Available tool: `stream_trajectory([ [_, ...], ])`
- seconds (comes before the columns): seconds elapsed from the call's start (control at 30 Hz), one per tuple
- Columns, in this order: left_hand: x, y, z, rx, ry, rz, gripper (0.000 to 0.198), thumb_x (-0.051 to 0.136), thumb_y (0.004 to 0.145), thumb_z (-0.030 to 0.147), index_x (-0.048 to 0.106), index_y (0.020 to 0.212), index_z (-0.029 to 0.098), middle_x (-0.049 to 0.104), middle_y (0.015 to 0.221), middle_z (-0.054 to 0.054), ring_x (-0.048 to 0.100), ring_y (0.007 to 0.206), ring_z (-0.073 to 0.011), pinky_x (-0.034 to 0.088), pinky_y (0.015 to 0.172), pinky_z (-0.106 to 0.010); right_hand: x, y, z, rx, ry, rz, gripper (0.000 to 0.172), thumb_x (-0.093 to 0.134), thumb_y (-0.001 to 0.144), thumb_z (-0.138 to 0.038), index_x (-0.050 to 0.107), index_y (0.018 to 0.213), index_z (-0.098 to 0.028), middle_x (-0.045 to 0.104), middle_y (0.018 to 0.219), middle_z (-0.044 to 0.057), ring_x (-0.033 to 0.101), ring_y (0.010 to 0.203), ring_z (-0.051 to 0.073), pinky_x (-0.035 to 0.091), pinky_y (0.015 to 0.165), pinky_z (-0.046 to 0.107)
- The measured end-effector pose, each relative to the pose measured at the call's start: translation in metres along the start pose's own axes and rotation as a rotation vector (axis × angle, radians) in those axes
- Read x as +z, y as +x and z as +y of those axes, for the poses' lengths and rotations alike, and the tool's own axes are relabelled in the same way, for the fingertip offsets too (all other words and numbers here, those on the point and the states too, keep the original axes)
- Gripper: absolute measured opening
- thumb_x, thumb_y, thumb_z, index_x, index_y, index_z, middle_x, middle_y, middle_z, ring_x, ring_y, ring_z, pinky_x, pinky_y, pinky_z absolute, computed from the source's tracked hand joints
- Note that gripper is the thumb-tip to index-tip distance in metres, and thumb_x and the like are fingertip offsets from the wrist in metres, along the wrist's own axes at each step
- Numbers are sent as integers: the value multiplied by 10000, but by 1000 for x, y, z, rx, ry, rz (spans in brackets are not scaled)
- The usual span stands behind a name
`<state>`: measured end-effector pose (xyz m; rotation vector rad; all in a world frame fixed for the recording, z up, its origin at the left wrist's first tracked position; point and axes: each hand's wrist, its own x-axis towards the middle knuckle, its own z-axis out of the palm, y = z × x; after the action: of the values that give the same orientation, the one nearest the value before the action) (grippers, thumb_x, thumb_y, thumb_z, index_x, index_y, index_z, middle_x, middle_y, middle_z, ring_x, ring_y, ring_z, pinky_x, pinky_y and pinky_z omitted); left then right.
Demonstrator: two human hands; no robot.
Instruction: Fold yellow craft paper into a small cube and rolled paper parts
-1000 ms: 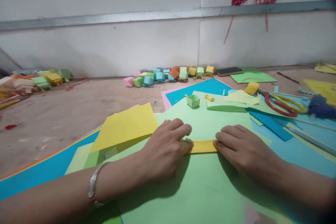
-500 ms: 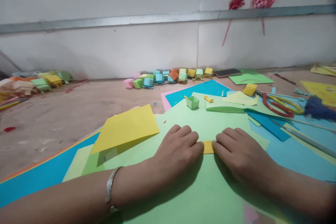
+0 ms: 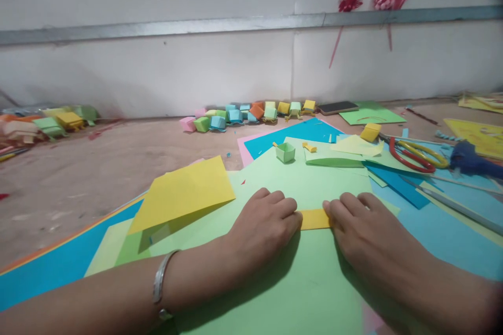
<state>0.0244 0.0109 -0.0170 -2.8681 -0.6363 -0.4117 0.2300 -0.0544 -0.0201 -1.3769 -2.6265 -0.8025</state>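
A narrow yellow paper strip [image 3: 315,219] lies across a light green sheet [image 3: 271,293]. My left hand [image 3: 265,227] is closed, pinching the strip's left end. At the other end, my right hand [image 3: 359,227] grips it with curled fingers. Both ends of the strip are hidden under the fingers. Just beyond my hands stand a small open green paper box [image 3: 285,152] and a little folded yellow piece [image 3: 309,147]. A larger yellow sheet [image 3: 184,193] rests to the left, its near edge raised.
Red-and-yellow-handled scissors [image 3: 412,154] lie among paper sheets at the right, near a dark blue object [image 3: 473,159]. Folded paper cubes [image 3: 236,115] line the wall, with more paper pieces [image 3: 49,125] at far left. A phone [image 3: 338,108] lies by the wall.
My right hand has slid to the right along the strip, so more yellow shows between my hands. My left hand stays at its end. The view has shifted slightly.
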Motion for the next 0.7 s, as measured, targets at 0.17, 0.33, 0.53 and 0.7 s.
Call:
stream_trajectory([
  [0.17,1,-1,0,-18,-24,-10,190,514,945,159,672,841,183,592,703,-7,451,665,-170,234,564,-332,-6,-8,9,119,-123,-38,250,544,605,19,543,471,-192,464,589,104,405,640,250,241,587,398],
  [0.33,0,0,1,-18,-12,6,228,512,949,173,641,760,175,578,682,-10,439,652,-171,226,569,-335,-8,0,0,-4,2,104,282,457,785,2,685,922,-92,608,840,162,478,765,285,335,626,408],
  [0.53,-6,-2,1,-44,70,109,246,549,910,156,604,671,165,568,664,-25,454,701,-191,231,598,-350,1,5,-10,-120,195,54,188,485,848,-47,661,875,-109,562,793,82,451,720,228,318,595,353],
  [0.7,-12,-9,0,-55,163,93,237,557,794,76,547,573,161,527,600,-33,417,632,-179,220,577,-355,1,4,-6,-120,187,78,183,492,839,-42,655,881,-113,578,824,90,451,726,226,313,605,356],
])
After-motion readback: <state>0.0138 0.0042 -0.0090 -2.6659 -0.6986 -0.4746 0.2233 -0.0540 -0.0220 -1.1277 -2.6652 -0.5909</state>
